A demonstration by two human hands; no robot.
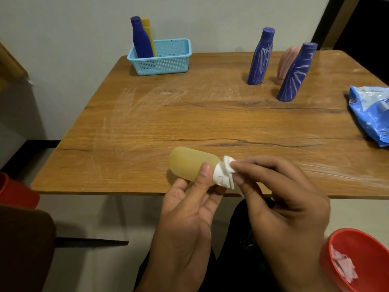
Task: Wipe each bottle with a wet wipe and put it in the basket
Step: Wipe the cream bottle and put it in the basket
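Note:
My left hand (189, 209) grips a pale yellow bottle (189, 165) lying sideways over the table's front edge, thumb on its body. My right hand (282, 199) pinches a white wet wipe (228, 169) against the bottle's white cap (220, 178). The light blue mesh basket (168, 60) stands at the back left of the table with a blue bottle (141, 39) and a yellow bottle (148, 32) upright in it. At the back right stand two streaked blue bottles (261, 57) (295, 74) and a pink bottle (287, 62) between them.
A blue wet-wipe pack (370, 114) lies at the table's right edge. A red bin (355, 260) with used wipes sits at the lower right. A red object (14, 192) and a dark chair (23, 245) are at the left. The wooden table (189, 119) shows wipe streaks.

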